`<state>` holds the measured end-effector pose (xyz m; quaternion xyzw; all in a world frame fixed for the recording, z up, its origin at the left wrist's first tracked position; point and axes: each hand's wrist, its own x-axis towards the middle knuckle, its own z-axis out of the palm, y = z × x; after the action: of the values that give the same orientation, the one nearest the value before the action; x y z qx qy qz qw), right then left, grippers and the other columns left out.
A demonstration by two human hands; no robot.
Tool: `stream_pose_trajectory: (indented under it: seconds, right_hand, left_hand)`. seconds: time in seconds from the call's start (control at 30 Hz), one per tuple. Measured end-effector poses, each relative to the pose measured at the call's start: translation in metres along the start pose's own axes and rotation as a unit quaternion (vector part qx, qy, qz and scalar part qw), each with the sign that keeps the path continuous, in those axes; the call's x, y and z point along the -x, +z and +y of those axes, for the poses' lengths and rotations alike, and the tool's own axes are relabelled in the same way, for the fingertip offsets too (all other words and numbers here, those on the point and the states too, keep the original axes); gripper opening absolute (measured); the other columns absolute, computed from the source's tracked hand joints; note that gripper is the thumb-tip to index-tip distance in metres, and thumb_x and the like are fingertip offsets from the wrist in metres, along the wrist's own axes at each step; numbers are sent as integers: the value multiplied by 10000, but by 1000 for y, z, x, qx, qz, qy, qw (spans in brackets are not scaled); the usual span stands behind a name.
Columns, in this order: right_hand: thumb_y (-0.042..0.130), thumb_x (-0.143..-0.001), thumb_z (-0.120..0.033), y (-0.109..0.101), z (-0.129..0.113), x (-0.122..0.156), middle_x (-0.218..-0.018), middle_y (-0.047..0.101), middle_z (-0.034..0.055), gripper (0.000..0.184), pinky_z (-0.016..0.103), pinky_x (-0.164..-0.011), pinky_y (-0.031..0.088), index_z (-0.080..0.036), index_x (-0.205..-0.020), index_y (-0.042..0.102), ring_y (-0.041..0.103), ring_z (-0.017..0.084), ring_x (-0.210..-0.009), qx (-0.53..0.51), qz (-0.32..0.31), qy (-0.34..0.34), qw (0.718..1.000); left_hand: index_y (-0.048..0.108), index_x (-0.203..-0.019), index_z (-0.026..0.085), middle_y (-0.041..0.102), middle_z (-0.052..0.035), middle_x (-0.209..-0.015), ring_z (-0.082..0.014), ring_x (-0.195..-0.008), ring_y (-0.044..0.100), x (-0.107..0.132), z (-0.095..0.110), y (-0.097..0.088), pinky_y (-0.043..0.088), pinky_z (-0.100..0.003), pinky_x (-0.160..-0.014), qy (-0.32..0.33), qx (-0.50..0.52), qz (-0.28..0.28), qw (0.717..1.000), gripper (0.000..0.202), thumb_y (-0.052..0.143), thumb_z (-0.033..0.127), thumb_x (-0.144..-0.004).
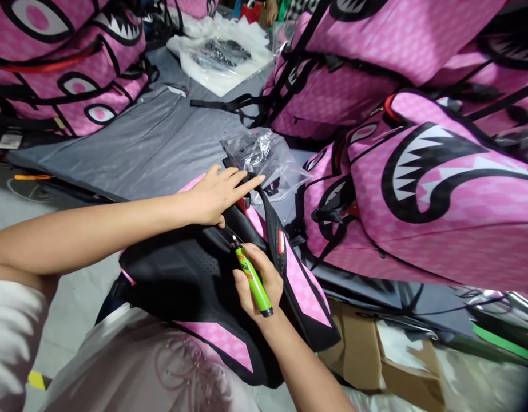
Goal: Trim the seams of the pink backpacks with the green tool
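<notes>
Marker (254, 280) in bright green sits near the middle of the frame, held in the right hand (266, 286), its pale tip pointing to the upper left and its black end to the lower right. The right fingers and thumb are closed around the barrel, pinching it from both sides.

Under both hands lies a black and pink backpack (169, 269), at the lower centre of the frame, its black padded side facing up. The left hand (216, 194) reaches in from the left and rests palm down on the upper part of the bag, fingers fanned out — whether the thumb also pinches the fabric, I cannot tell. The marker's tip is near that thumb. A black strap (272, 226) with a small red label (281, 242) runs along the right side of the bag.

Just beyond the left fingertips, a clear plastic bag (289, 169) lies crumpled on the grey cloth (161, 143). Pink backpacks (452, 246) with toothy mouths are piled on the right side of the frame, and a stack of similar bags (130, 46) fills the upper left. White packaging (221, 74) lies at the upper centre — a co-worker's hand (270, 11) shows near the top edge. A cardboard box (353, 343) sits at the lower right.
</notes>
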<state>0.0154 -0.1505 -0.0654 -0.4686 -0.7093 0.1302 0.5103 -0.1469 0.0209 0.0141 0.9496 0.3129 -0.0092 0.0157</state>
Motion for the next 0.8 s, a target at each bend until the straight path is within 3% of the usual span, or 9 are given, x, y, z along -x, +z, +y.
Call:
stream_pose_trajectory:
  seconds: [0.13, 0.23, 0.3, 0.4, 0.47, 0.53, 0.73, 0.8]
  right_hand:
    - [644, -902, -243, 9, 6, 12, -1225, 675, 131, 544, 503, -934, 625, -250, -1425, 498, 703, 308, -1118, -52, 22, 30, 998]
    - [643, -907, -243, 17, 7, 17, -1262, 645, 137, 504, 495, -946, 616, -253, -1392, 506, 703, 300, -1127, -79, 52, 90, 991]
    - [642, -915, -247, 20, 8, 18, -1244, 653, 129, 459, 473, -954, 610, -251, -1357, 521, 713, 280, -1105, -73, 62, 124, 988]
    - [647, -919, -254, 22, 10, 15, -1192, 676, 111, 435, 436, -944, 612, -250, -1336, 526, 728, 258, -1068, -63, 55, 135, 987]
    - [662, -911, -251, 21, 11, 13, -1176, 679, 102, 445, 417, -928, 616, -255, -1334, 524, 734, 251, -1057, -64, 51, 132, 988]
    - [668, -908, -250, 19, 11, 10, -1169, 678, 95, 446, 409, -918, 619, -262, -1329, 520, 739, 246, -1045, -65, 50, 136, 987]
    - [642, -926, -276, 20, 8, 5, -1123, 716, 84, 375, 399, -871, 631, -257, -1281, 523, 750, 242, -1016, -60, 55, 146, 986]
    - [636, -929, -268, 23, 10, 5, -1112, 724, 79, 340, 390, -867, 630, -253, -1254, 536, 751, 238, -1014, -65, 60, 149, 985]
  left_hand:
    - [-123, -1608, 146, 87, -260, -1689, -423, -1566, 105, 13, 10, 6, 94, -622, -1222, 42, -28, 57, 997, 1430, 888, 474, -652]
    - [-110, -1613, 164, 35, -271, -1690, -441, -1560, 117, 14, 15, 10, 119, -651, -1205, 40, -42, 47, 997, 1444, 898, 493, -633]
    - [-93, -1619, 190, 71, -264, -1690, -431, -1528, 231, 10, 17, 12, 220, -606, -1183, 21, -48, 24, 998, 1411, 891, 481, -651]
    - [-51, -1627, 193, 269, -231, -1648, -385, -1417, 418, 7, 18, 14, 353, -499, -1109, 10, -54, 22, 998, 1298, 839, 483, -728]
    - [-29, -1630, 177, 374, -209, -1598, -369, -1367, 465, 8, 18, 15, 370, -479, -1087, 15, -59, 38, 997, 1221, 796, 472, -779]
    - [-30, -1630, 171, 389, -201, -1589, -362, -1371, 461, 10, 18, 17, 353, -483, -1103, 17, -61, 48, 997, 1188, 775, 445, -801]
    - [-118, -1617, 222, 45, -240, -1700, -425, -1543, 174, 8, 19, 23, 167, -639, -1185, 47, -71, 28, 996, 1355, 857, 456, -706]
    - [-123, -1617, 253, 42, -238, -1700, -429, -1513, 246, 5, 19, 26, 222, -612, -1168, 35, -74, 14, 997, 1375, 873, 453, -690]
